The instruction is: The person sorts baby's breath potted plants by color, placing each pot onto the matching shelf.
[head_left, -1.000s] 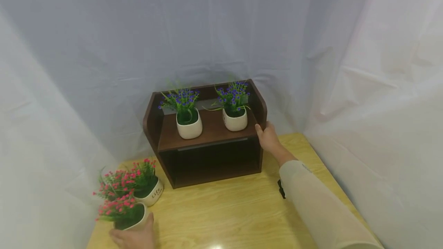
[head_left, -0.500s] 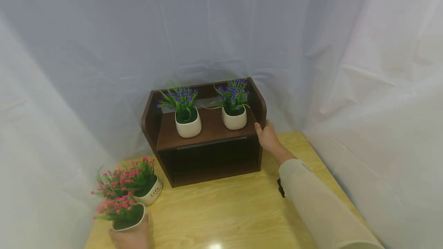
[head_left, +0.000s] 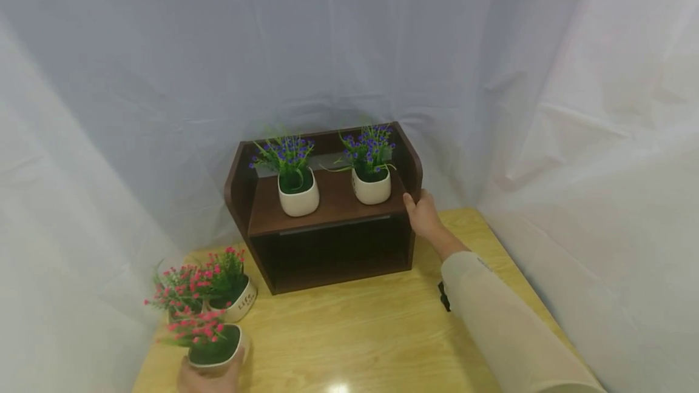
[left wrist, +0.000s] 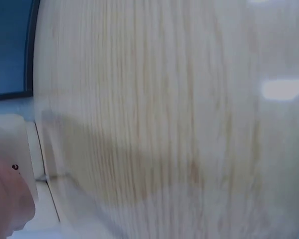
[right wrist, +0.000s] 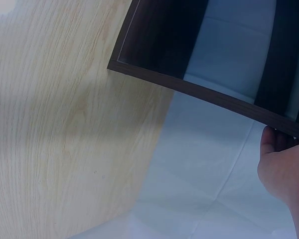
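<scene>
Dark brown wood makes up the shelf unit (head_left: 327, 217) at the back of the light wooden table (head_left: 371, 332) in the head view, with white cloth hung all around. On its upper board stand two cream pots of blue flowers, the left blue-flower pot (head_left: 298, 196) and the right blue-flower pot (head_left: 371, 187), well apart. The right hand (head_left: 423, 216) grips the shelf's right side panel, thumb on the front edge, a pale sleeve (head_left: 508, 326) running back from it. At the table's near left corner the left hand (head_left: 210, 378) is wrapped around the front pink-flower pot (head_left: 218, 353), holding it from below and behind. A second pink-flower pot (head_left: 235, 299) with lettering on it stands just behind, close to the shelf's lower left corner.

From the left wrist, the view is blurred: wood grain of the table fills most of it, and at the lower left edge a bit of the left hand lies against the cream wall of the front pink-flower pot (left wrist: 12, 149).

From the right wrist, the right hand's fingers (right wrist: 281, 169) curl around the dark edge of the shelf unit (right wrist: 199, 89), with table and white cloth beneath.
</scene>
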`<state>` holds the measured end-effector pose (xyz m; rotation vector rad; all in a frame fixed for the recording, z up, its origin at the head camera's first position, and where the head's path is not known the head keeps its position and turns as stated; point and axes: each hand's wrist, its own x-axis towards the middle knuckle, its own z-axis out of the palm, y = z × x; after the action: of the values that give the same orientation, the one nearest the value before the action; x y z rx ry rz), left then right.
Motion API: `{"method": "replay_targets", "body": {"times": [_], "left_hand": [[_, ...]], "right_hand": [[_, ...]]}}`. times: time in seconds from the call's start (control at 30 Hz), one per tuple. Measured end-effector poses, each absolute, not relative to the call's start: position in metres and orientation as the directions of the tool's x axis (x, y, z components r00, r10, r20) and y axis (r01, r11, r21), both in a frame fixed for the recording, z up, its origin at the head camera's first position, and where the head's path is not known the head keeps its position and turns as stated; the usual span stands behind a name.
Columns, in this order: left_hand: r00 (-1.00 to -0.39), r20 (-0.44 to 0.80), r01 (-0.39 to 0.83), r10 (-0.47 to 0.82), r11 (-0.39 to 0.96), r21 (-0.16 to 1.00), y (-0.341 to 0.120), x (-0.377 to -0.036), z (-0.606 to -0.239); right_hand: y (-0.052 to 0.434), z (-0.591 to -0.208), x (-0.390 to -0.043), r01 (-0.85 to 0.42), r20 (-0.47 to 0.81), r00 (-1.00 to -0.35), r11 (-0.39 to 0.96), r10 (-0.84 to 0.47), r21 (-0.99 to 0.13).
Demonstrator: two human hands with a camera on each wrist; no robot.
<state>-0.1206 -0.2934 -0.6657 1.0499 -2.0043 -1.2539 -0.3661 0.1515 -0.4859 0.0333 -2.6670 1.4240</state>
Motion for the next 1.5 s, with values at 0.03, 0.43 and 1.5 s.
{"method": "replay_targets", "body": {"times": [0.03, 0.43, 1.5], "left_hand": [[-0.559, 0.052, -0.332, -0.827, 0.281, 0.901, -0.29, -0.12, -0.664], [-0.772, 0.017, -0.241, -0.636, 0.318, 0.917, -0.257, -0.112, -0.649], [-0.98, -0.01, -0.093, -0.197, 0.413, 0.906, -0.17, -0.148, -0.643]], "right_hand": [[0.152, -0.485, -0.366, -0.076, 0.116, -0.993, 0.555, 0.037, -0.828], [0.153, -0.487, -0.366, -0.057, 0.1, -0.994, 0.559, 0.047, -0.827], [0.151, -0.485, -0.367, -0.079, 0.122, -0.992, 0.549, 0.043, -0.832]]}}
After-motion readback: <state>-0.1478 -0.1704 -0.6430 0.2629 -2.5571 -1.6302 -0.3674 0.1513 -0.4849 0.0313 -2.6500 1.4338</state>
